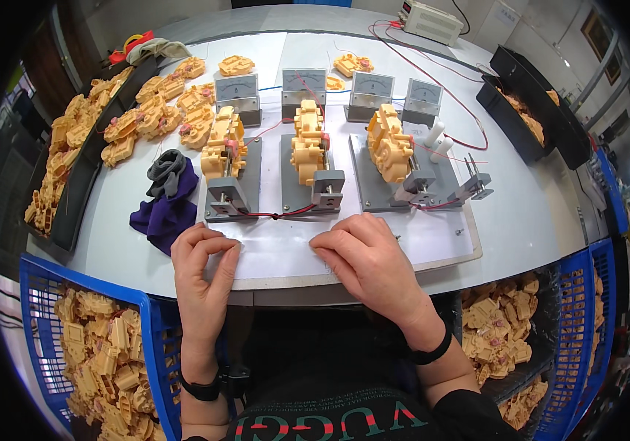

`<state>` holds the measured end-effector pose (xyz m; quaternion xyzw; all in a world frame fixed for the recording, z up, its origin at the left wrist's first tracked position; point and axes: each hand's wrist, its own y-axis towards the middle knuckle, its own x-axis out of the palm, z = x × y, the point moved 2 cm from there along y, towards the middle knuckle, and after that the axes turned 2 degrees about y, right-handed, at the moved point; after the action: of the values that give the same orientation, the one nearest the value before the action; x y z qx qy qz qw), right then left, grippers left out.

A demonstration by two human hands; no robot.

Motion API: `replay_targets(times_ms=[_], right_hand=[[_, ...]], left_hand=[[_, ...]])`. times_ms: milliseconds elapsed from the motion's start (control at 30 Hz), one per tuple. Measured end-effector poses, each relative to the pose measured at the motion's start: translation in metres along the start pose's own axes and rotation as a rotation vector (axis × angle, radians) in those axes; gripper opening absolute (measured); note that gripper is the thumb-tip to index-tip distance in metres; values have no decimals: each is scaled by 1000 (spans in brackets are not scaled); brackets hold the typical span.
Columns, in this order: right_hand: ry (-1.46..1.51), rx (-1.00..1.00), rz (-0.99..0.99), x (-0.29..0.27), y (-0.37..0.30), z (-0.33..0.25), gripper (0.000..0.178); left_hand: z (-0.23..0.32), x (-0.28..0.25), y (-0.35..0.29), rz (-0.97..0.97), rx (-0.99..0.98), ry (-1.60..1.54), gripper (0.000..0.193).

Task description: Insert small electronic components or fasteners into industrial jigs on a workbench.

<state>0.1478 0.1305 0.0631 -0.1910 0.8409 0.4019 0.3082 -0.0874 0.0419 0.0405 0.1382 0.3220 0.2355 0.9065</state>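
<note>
Both my hands hover over the near edge of the white work board (271,257). My left hand (207,263) is closed in a pinch, thumb against curled fingers. My right hand (371,259) pinches toward it from the other side. Whatever lies between the fingertips, perhaps something very thin, I cannot make out. Just beyond stand three grey test fixtures, each bearing a yellow plastic gear housing: the left housing (224,147), the middle housing (309,145) and the right housing (391,147). A red and black wire pair (277,216) joins the left and middle fixtures, nearest my fingers.
Analog meters (303,87) line up behind the fixtures. Loose yellow housings (155,116) and a purple and grey cloth (166,198) lie left. Black trays (83,198) flank the table. Blue baskets (146,301) of housings stand below. A power supply (432,22) sits far back.
</note>
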Motion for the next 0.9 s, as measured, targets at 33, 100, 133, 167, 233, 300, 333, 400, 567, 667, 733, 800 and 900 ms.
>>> replay_targets(times_ms=[33,100,133,167,233,300,333,400,567,667,733,800,900], right_hand=[[1,1,2,0,0,0,10],[5,1,-3,2,-1,0,10],[8,-11,-1,3,-1,1,10],[13,-23,-2,4,0,1,10],[51,8,-11,2,0,3,11],[168,95,-12,-10,-3,0,13],[148,141,34,-23,-7,-4,13],[57,158,141,-45,-19,5,13],[-53,322,235,-70,-53,40,13],[-101,362,171,-68,-58,37,12],[-105,343,165,-65,-55,38,12],[-55,342,151,-61,-50,36,13],[-85,292,78,-60,-45,38,12]], left_hand=[[0,0,0,1,5,0,12],[1,-1,-2,8,4,9,11],[2,-1,-2,15,2,19,11],[1,-1,-2,20,-11,22,11],[-1,0,0,17,25,31,10],[0,-1,3,15,67,47,10],[1,-1,5,-10,74,71,10],[0,-2,6,-44,76,85,11],[-3,-3,4,-30,68,78,11],[-4,-3,5,-36,76,88,11],[-5,0,5,-17,76,64,13],[-5,1,4,8,79,41,14],[-4,0,5,6,79,41,12]])
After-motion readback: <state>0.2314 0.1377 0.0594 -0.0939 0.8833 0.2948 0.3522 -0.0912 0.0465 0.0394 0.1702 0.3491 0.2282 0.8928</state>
